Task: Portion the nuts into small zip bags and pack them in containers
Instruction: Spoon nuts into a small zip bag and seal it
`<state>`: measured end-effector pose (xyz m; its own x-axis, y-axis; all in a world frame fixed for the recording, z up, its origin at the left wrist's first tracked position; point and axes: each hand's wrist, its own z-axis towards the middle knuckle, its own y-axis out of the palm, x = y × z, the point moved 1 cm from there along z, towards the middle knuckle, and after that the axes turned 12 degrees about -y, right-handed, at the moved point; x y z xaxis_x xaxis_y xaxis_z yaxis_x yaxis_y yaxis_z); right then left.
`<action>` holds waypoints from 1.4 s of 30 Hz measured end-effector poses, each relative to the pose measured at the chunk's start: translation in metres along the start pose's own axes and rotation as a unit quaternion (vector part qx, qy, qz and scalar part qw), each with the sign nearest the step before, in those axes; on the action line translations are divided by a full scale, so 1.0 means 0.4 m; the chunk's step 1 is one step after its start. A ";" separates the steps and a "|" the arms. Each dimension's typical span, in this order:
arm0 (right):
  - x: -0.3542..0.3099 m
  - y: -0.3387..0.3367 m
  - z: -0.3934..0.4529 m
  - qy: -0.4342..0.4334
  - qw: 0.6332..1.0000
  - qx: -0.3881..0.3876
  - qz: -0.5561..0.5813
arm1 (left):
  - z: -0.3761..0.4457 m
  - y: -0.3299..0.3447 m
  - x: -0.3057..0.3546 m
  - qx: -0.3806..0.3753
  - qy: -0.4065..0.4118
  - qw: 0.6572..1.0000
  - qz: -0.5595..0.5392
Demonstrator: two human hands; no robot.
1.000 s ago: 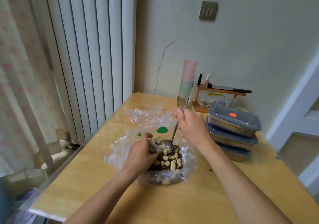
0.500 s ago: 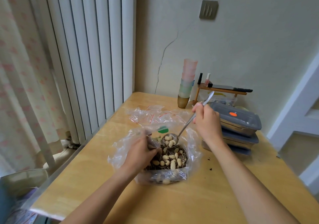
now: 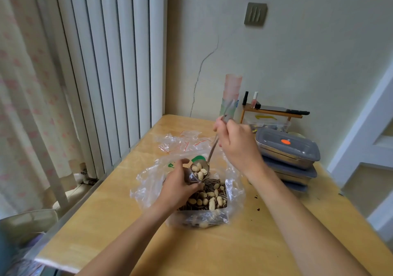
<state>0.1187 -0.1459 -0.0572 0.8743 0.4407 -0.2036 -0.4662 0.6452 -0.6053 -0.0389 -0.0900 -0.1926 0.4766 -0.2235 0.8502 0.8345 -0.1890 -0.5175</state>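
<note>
Head view: the right hand [image 3: 238, 146] is closed around the handle of a metal spoon [image 3: 209, 158], its bowl heaped with peanuts just at the mouth of a small zip bag [image 3: 191, 176] that the left hand [image 3: 177, 187] pinches open. Both hang over the large clear bag of mixed nuts [image 3: 209, 200] at 6 o'clock on the surface [image 3: 212, 250]. To pour well, I judge, tilt the spoon slowly with its tip inside the mouth, so spills fall back into the large bag. Counted: 1 spoon, 1 large bag, 3 stacked lidded containers [image 3: 287, 150] at 3 o'clock, several spare zip bags [image 3: 180, 142] at 12 o'clock, number unclear.
</note>
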 end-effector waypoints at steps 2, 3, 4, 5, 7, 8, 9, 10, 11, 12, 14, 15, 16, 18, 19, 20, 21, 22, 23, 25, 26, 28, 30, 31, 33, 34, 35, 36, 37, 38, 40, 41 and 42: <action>-0.030 0.003 0.011 -0.067 0.997 -0.011 -0.033 | -0.002 0.001 0.000 0.004 -0.003 1.000 -0.018; -0.044 0.003 0.015 -0.094 0.994 -0.007 -0.056 | -0.002 0.002 -0.001 0.008 -0.003 1.000 -0.025; -0.057 0.004 0.019 -0.116 0.990 0.000 -0.076 | -0.003 0.002 -0.001 0.014 -0.002 0.999 -0.031; -0.068 0.005 0.021 -0.131 0.987 0.005 -0.089 | -0.004 0.002 -0.002 0.020 -0.002 0.999 -0.035; -0.082 0.005 0.027 -0.140 0.985 0.007 -0.098 | -0.007 0.000 -0.002 0.032 -0.001 0.999 -0.037; -0.085 0.005 0.029 -0.139 0.986 0.008 -0.096 | -0.010 -0.002 -0.001 0.037 -0.002 0.999 -0.040; -0.085 0.005 0.031 -0.137 0.986 0.010 -0.092 | -0.012 -0.003 -0.001 0.039 -0.001 0.998 -0.044; -0.084 0.005 0.032 -0.133 0.987 0.012 -0.088 | -0.013 -0.004 0.000 0.040 0.002 0.998 -0.048; -0.082 0.005 0.033 -0.129 0.988 0.012 -0.086 | -0.013 -0.004 -0.001 0.040 0.008 0.998 -0.052; -0.079 0.004 0.033 -0.127 0.988 0.012 -0.088 | -0.013 -0.005 -0.003 0.038 0.014 0.998 -0.053; -0.074 0.003 0.032 -0.123 0.987 0.016 -0.100 | -0.012 -0.007 -0.005 0.033 0.019 0.997 -0.060; -0.071 0.002 0.032 -0.119 0.987 0.018 -0.105 | -0.011 -0.008 -0.006 0.029 0.017 0.997 -0.067; -0.067 0.002 0.033 -0.113 0.988 0.017 -0.107 | -0.011 -0.009 -0.006 0.027 0.015 0.997 -0.074; -0.059 0.004 0.033 -0.099 0.990 0.010 -0.099 | -0.013 -0.008 -0.005 0.029 0.018 0.996 -0.077; -0.058 0.006 0.034 -0.093 0.991 0.007 -0.091 | -0.014 -0.007 -0.003 0.031 0.021 0.996 -0.076; -0.057 0.007 0.034 -0.090 0.992 0.005 -0.084 | -0.014 -0.005 -0.003 0.032 0.024 0.996 -0.074; -0.058 0.008 0.033 -0.090 0.993 0.002 -0.079 | -0.014 -0.003 -0.003 0.034 0.027 0.997 -0.070; -0.060 0.008 0.033 -0.094 0.993 0.002 -0.077 | -0.012 -0.002 -0.005 0.035 0.029 0.997 -0.066; -0.063 0.009 0.032 -0.100 0.992 0.003 -0.080 | -0.012 -0.001 -0.006 0.035 0.029 0.997 -0.065; -0.068 0.007 0.030 -0.115 0.989 0.012 -0.094 | -0.012 0.000 -0.009 0.033 0.029 0.996 -0.072; -0.070 0.006 0.030 -0.121 0.987 0.017 -0.100 | -0.013 -0.001 -0.010 0.032 0.029 0.996 -0.078; -0.070 0.005 0.031 -0.125 0.986 0.023 -0.104 | -0.012 -0.001 -0.012 0.029 0.031 0.995 -0.085; -0.069 0.005 0.030 -0.123 0.987 0.023 -0.101 | -0.011 -0.002 -0.014 0.028 0.031 0.995 -0.086; -0.067 0.006 0.030 -0.118 0.988 0.021 -0.094 | -0.010 -0.001 -0.014 0.029 0.031 0.995 -0.086; -0.061 0.009 0.030 -0.109 0.991 0.013 -0.074 | -0.008 0.000 -0.015 0.027 0.030 0.995 -0.088; -0.057 0.010 0.030 -0.105 0.992 0.008 -0.063 | -0.008 0.001 -0.015 0.027 0.029 0.995 -0.087; -0.053 0.012 0.029 -0.102 0.993 0.005 -0.053 | -0.008 0.002 -0.014 0.027 0.029 0.996 -0.084; -0.050 0.012 0.027 -0.100 0.994 0.005 -0.046 | -0.009 0.001 -0.014 0.026 0.027 0.996 -0.083; -0.049 0.011 0.025 -0.100 0.994 0.011 -0.046 | -0.009 0.001 -0.014 0.025 0.027 0.996 -0.085; -0.048 0.009 0.023 -0.101 0.993 0.022 -0.051 | -0.009 0.000 -0.015 0.023 0.025 0.995 -0.090; -0.048 0.003 0.020 -0.104 0.991 0.050 -0.064 | -0.012 -0.001 -0.016 0.021 0.024 0.995 -0.099; -0.047 0.001 0.019 -0.104 0.990 0.060 -0.070 | -0.014 -0.001 -0.015 0.021 0.027 0.994 -0.101; -0.046 -0.001 0.018 -0.101 0.990 0.064 -0.077 | -0.017 -0.002 -0.014 0.022 0.030 0.994 -0.103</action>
<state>0.1019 -0.1496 -0.0476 0.8974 0.4384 0.0500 -0.3537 0.7826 -0.5123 -0.0440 -0.0950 -0.1975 0.2785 -0.2406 0.9298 0.9247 -0.1945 -0.3273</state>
